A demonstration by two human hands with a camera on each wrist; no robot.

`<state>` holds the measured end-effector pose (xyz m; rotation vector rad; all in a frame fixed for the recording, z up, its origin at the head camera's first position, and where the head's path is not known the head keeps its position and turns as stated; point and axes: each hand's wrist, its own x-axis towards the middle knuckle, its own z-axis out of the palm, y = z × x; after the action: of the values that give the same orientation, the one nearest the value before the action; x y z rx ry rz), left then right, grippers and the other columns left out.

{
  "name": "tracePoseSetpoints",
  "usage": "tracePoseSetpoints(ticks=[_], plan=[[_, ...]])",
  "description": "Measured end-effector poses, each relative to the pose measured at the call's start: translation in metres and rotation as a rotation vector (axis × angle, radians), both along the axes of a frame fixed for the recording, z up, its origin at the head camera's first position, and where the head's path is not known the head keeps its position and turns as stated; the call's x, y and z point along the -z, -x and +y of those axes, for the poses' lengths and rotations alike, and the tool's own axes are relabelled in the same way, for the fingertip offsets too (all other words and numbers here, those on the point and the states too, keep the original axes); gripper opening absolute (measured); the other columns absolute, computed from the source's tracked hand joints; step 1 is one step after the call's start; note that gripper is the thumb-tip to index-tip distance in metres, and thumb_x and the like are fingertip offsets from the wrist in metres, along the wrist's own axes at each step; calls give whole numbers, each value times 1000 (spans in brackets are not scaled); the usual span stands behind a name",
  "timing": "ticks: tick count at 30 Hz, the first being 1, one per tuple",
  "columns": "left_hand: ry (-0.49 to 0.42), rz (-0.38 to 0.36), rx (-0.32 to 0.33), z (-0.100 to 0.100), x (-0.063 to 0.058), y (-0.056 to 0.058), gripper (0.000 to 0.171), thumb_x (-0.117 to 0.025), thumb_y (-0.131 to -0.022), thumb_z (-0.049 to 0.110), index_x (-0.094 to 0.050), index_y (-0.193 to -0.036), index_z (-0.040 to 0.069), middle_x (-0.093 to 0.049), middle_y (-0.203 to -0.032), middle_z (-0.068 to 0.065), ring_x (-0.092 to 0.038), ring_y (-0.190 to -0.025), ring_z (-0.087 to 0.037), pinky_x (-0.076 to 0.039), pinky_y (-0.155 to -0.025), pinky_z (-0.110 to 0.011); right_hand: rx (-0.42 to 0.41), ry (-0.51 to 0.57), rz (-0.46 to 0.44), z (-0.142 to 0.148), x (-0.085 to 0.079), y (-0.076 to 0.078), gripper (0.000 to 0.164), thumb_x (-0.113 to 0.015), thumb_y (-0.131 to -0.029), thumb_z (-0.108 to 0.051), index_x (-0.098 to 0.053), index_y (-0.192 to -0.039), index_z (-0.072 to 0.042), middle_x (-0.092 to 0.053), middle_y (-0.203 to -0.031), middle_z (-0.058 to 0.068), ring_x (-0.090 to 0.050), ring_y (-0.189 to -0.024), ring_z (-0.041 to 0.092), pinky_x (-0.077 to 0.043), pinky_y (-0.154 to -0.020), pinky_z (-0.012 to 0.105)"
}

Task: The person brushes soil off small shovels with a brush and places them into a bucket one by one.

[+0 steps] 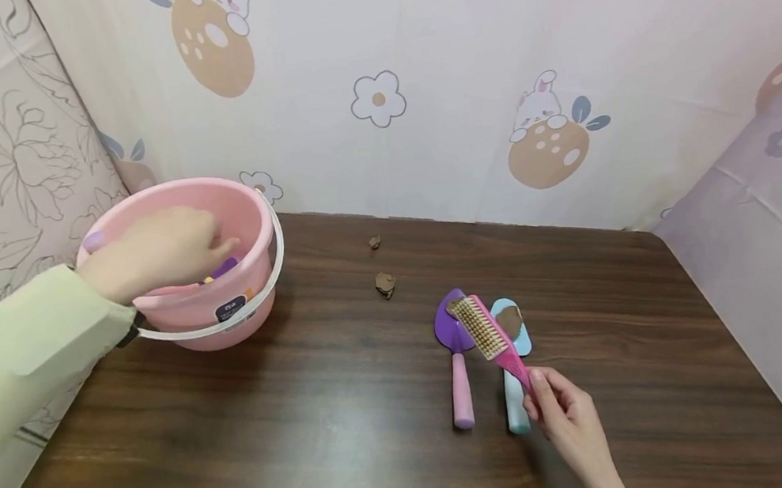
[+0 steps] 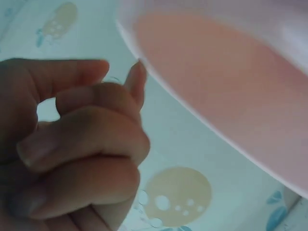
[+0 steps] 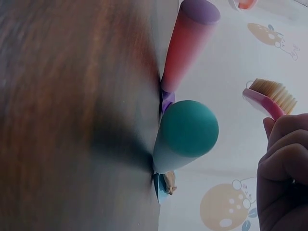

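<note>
My right hand [image 1: 569, 424] pinches the pink handle of a brush [image 1: 483, 330], with the thumb on top. Its pale bristles stand over the purple blade of a small shovel [image 1: 461, 396] with a pink handle. Beside that lies a light blue shovel [image 1: 516, 406], partly behind the brush and hand. Brown lumps sit on both blades. Over the mouth of a pink bucket [image 1: 198, 316] hangs my left hand [image 1: 155, 249]. Its fingers [image 2: 96, 134] are curled, with nothing seen between them in the left wrist view. Something purple [image 1: 224, 267] shows inside the bucket, mostly hidden.
Two brown flaky lumps, one larger [image 1: 385, 283] and one smaller [image 1: 374, 242], lie on the dark wooden table [image 1: 275, 439] right of the bucket. A white bucket handle [image 1: 279, 264] hangs along its front. Patterned cloth [image 1: 439, 24] hangs behind and at the sides.
</note>
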<state>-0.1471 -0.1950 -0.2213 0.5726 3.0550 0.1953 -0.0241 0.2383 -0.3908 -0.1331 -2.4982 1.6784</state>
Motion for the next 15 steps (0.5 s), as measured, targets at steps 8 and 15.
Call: tracePoseSetpoints(ticks=[8,15], plan=[[-40,10,-114,32,1,-23,32,-46,-94,35,-49,-72,12,-51,-65,-4,-52,-63,-26,-37,-55,-59,-7,-6,-12,-2,-2,1,34,-41,-103,-22,-57,-90,5,-47,-58,1,-33,-41,5,-29,-33,28],[-153,38,-28,54,12,-32,26,-54,-94,32,-56,-79,11,-54,-64,0,-53,-61,-20,-43,-55,-40,-7,-12,-12,-3,-2,0,34,-41,-103,-22,-57,-90,5,-47,-58,1,-33,-41,5,-29,-33,28]])
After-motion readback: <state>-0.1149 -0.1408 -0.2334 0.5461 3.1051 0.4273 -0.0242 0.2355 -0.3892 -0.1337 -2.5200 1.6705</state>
